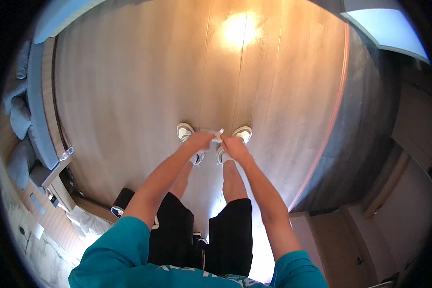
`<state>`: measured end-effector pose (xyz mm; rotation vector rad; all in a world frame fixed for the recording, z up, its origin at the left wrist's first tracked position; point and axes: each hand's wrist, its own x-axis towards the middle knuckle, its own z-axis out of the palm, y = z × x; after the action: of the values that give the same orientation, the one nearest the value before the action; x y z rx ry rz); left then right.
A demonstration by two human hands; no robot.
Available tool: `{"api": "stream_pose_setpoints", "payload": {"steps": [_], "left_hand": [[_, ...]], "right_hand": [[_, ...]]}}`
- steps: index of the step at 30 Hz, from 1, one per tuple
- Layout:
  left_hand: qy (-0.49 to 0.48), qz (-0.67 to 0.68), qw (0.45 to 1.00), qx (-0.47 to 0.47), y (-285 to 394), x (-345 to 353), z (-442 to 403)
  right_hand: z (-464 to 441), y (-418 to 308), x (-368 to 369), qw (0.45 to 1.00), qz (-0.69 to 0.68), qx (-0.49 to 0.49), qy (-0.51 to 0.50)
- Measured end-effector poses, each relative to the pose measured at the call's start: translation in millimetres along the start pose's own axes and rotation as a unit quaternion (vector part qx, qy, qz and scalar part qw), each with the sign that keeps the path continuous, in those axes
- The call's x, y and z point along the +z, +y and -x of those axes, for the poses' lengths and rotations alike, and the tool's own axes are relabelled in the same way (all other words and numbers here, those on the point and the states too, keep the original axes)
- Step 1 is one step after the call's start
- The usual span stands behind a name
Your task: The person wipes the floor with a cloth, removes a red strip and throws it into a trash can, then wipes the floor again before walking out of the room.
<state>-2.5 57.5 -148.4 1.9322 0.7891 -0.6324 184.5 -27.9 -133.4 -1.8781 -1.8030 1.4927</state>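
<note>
In front of my knees, above my shoes, both hands are close together around a small whitish, partly see-through item (217, 136). My left hand (203, 140) has its fingers pinched on the item's left side. From the right, my right hand (233, 145) pinches the same item. What exactly it is cannot be made out. Below it, a white and grey shoe (185, 130) stands on the left and another shoe (243, 134) on the right, on the wooden floor (144, 86).
At the left are a grey sofa (39, 110) with cushions and a clear bottle (66, 153) on its edge. A black cylindrical bin (123, 199) stands near my left elbow. A door (343, 245) is at the lower right.
</note>
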Motion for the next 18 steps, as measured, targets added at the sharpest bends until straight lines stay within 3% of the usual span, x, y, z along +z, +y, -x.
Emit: {"api": "stream_pose_setpoints", "payload": {"steps": [3,5,7,8,10,14,16,18], "left_hand": [[-0.027,-0.02,0.999,-0.041,11,-53,-44],[0.009,-0.033,0.999,0.016,-14,-58,-96],[0.09,-0.073,0.991,0.069,-27,-69,-140],[0.085,-0.071,0.992,0.066,-42,-64,-159],[0.225,-0.249,0.929,0.156,-64,-49,-186],[0.157,-0.296,0.938,0.089,-87,-1,-208],[0.212,-0.189,0.956,0.068,-100,14,-219],[0.22,-0.211,0.95,0.066,-111,18,-237]], "right_hand": [[-40,34,-20,0.999,-0.013,0.013,0.045],[-77,55,-24,0.994,0.03,0.029,0.098],[-112,69,-37,0.983,0.021,-0.019,0.179],[-133,87,-32,0.984,0.017,-0.018,0.175],[-161,115,-18,0.963,0.048,-0.097,0.245],[-180,154,25,0.979,0.092,-0.069,0.17],[-186,164,43,0.964,0.159,-0.074,0.201],[-200,177,44,0.976,0.135,-0.065,0.157]]}}
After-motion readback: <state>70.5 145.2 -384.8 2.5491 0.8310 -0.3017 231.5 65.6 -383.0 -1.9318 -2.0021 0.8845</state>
